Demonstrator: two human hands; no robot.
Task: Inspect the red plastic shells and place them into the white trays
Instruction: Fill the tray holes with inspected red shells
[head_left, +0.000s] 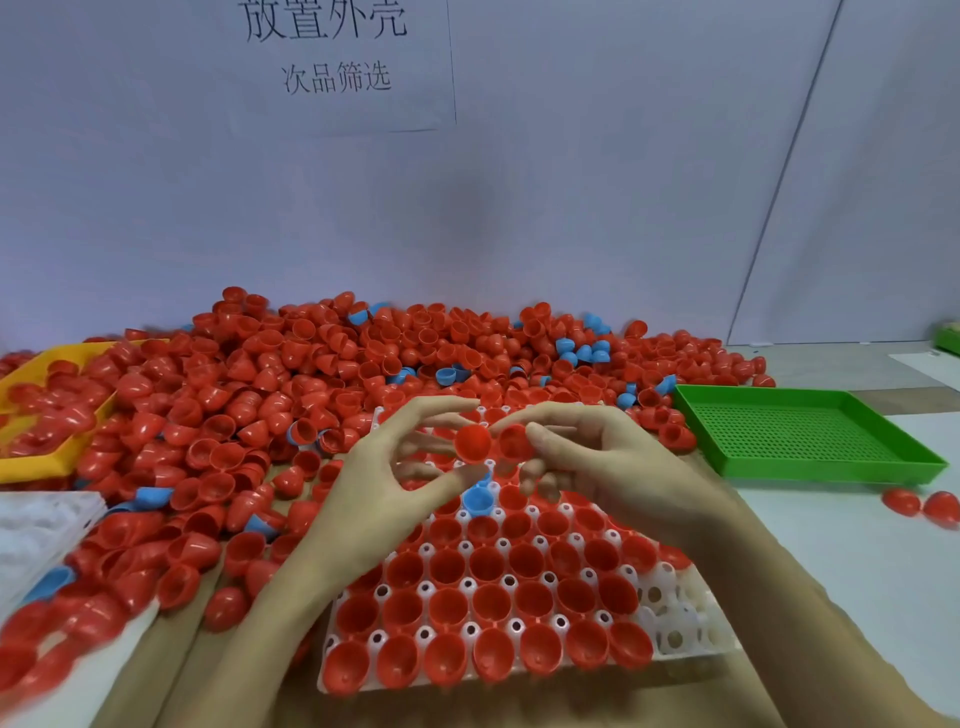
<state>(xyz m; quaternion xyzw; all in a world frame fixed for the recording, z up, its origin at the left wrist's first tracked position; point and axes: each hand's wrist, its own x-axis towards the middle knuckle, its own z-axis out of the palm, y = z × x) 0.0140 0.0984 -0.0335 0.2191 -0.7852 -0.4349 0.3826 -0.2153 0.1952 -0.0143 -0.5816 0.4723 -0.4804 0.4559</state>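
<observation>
A white tray (675, 618) with round cells lies in front of me, most cells filled with red shells, open side up. One blue shell (477, 500) sits in the tray near its far middle. Above the tray my left hand (395, 467) pinches a red shell (472, 441) between thumb and fingers. Right beside it, my right hand (597, 457) pinches a second red shell (514, 442). The two shells nearly touch. A large heap of red shells (311, 374) with a few blue ones covers the table behind and to the left.
A yellow bin (31, 467) with shells stands at the far left. A stack of white trays (41, 525) lies at the left edge. A green perforated tray (800, 431) sits at the right, two loose red shells (924, 506) near it. A wall closes the back.
</observation>
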